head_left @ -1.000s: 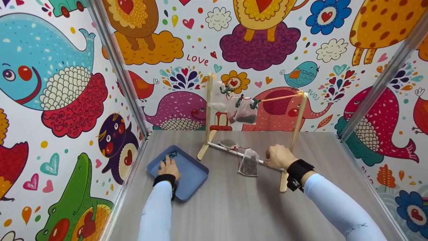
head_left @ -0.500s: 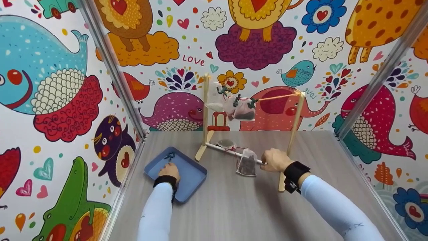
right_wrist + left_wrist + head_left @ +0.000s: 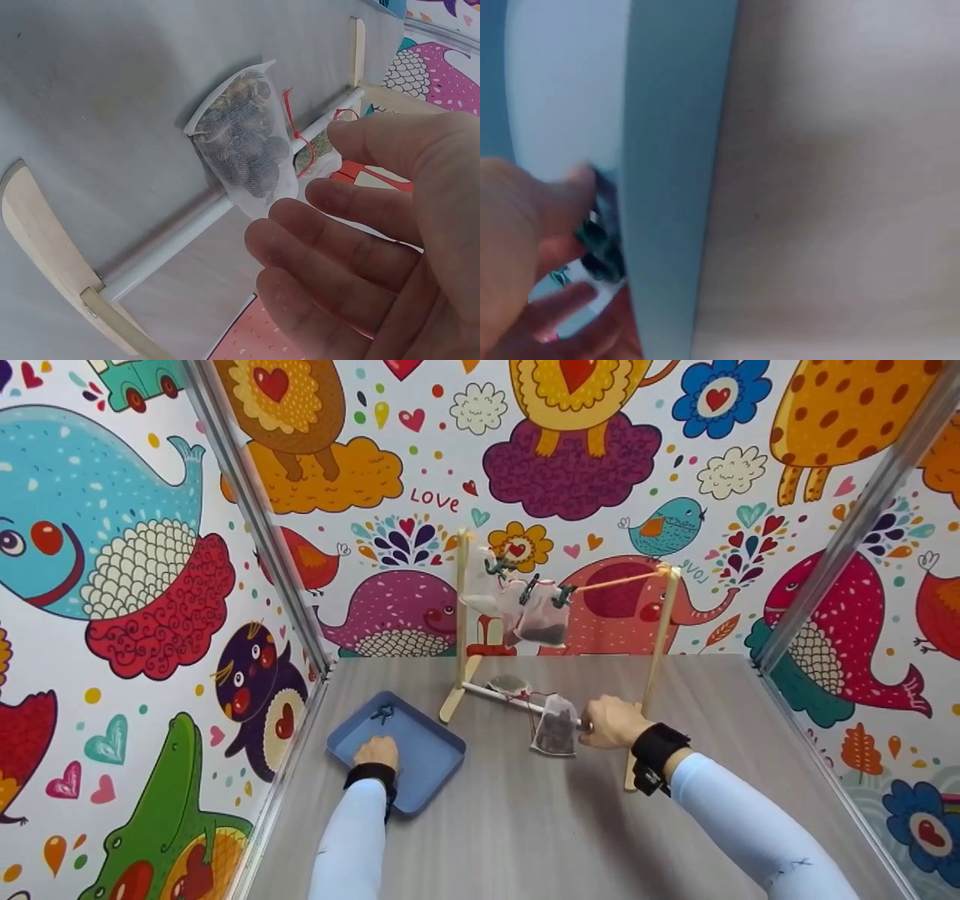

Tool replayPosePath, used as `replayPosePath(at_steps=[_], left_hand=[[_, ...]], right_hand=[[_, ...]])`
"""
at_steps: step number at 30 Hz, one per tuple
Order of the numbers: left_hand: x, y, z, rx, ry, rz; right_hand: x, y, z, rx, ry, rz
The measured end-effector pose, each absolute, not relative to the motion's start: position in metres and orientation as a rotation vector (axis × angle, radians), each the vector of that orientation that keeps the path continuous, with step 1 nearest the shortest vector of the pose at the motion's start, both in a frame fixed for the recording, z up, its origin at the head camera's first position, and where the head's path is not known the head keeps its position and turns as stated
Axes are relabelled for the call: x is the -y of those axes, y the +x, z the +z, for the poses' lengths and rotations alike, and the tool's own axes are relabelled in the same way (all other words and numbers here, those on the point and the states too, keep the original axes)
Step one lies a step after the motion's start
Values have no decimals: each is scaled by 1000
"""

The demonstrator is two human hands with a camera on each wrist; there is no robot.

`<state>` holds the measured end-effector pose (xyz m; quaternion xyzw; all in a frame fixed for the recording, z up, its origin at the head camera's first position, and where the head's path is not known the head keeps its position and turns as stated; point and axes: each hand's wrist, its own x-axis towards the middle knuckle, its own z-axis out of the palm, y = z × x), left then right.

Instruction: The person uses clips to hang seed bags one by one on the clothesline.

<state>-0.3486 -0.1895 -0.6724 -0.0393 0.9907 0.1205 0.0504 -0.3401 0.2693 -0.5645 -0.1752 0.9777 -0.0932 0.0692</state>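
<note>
At the left of the frame, a blue whale (image 3: 139,502) is showing on the patterned wall. Left of centre, the blue tray (image 3: 431,757) is resting on the grey table (image 3: 495,832), and some dark clips (image 3: 382,712) are lying towards the tray's upper corner. I am reaching into the tray with my left hand (image 3: 376,753), and a black band (image 3: 371,774) is circling that wrist. In the left wrist view, my thumb and fingers are curving about a dark green clip (image 3: 602,255) beside the tray wall; whether I am pinching it or only touching it, I cannot tell. Near the middle of the frame, the left wooden post (image 3: 462,615) is standing upright, and just right of it white mesh bags (image 3: 544,626) are hanging, with dark green pegs (image 3: 564,595) fastening them to an orange line (image 3: 615,582). Beneath, a white rod (image 3: 499,697) is joining the feet of the rack, a greenish bag (image 3: 508,684) is lying by its left part, and a dark-filled mesh bag (image 3: 556,727) is covering some of it right of centre. Just right of that bag, my right hand (image 3: 613,722) is hovering; in the right wrist view its fingers are bending loosely, thumb apart, and I am holding nothing there. Beyond it, the right wooden post (image 3: 661,641) is rising, and my pale blue sleeve (image 3: 754,821) is stretching towards the lower right
</note>
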Motion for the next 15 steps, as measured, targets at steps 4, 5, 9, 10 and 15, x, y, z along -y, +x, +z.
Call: replayPosePath(at_steps=[4,5,9,10,15], left_hand=[[189,-346,-670,-3024,-102,443],[188,-346,-670,-3036,-84,462],[178,-350,-670,-3081,-37,559],[173,-352,-667,-3092,-30,596],[138,-363,-633,-3111,66,865]], right_hand=[[-267,-340,-563,-2944,-593,-296],[-266,-340,-563,-2946,-619,-302],[-263,-339,-560,-2968,-716,-323],[-262,-339,-559,-2973,-734,-329],[-255,-336,-552,-2980,-746,-378]])
